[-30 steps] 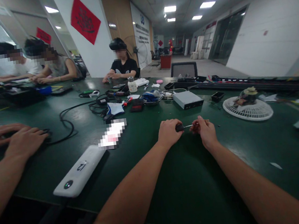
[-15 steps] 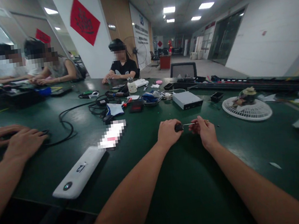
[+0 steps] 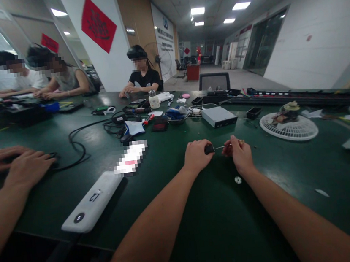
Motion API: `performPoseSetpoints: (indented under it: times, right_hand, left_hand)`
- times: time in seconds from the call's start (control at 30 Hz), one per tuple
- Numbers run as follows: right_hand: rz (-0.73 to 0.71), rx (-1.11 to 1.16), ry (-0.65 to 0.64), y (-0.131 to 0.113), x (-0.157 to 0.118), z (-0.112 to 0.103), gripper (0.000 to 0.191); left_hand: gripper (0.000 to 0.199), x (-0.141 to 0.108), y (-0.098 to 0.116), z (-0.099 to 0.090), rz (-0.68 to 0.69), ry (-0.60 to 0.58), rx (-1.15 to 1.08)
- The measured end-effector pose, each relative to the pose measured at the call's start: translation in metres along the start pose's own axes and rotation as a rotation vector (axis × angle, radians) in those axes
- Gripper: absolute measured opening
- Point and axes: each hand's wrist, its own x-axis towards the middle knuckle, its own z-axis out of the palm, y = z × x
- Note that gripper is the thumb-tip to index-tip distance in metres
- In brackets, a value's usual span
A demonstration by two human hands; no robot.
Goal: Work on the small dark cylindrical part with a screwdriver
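Observation:
My left hand (image 3: 198, 155) is wrapped round a small black part (image 3: 209, 149) over the green table (image 3: 210, 211). My right hand (image 3: 240, 152) pinches a thin metal tool (image 3: 223, 146), whose shaft runs left to the black part. On the table, just left of my right wrist, lies a small round white piece (image 3: 238, 179). A silver box (image 3: 219, 116) stands beyond my hands, and a white fan grille (image 3: 288, 127) lies to the right.
At the left, another person's hands (image 3: 28, 166) rest near a black cable (image 3: 80, 153). A white device (image 3: 91, 205) marked 12 lies between us. Tools, a bottle (image 3: 153, 99) and a blue cloth (image 3: 177, 112) are farther back. Several people sit across the table.
The small round white piece now shows on the table beside my right wrist; it was not visible before. Both hands have kept almost the same place and hold.

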Motion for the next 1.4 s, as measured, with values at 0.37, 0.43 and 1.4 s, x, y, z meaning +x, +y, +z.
performPoseSetpoints:
  times: [0.37,0.43,1.4]
  right_hand:
    - [-0.088,-0.040,0.101,-0.010,-0.004,-0.002,0.057]
    - [-0.084,-0.050,0.146,-0.007,-0.002,-0.003,0.057]
    - [-0.081,-0.160,-0.167,0.002,-0.001,-0.003,0.041]
  left_hand:
    - [0.029,0.001,0.000,-0.001,-0.103,0.097,-0.134]
    - [0.033,0.000,0.002,-0.001,-0.049,0.052,-0.180]
    - [0.014,-0.004,0.023,0.002,-0.212,-0.155,0.130]
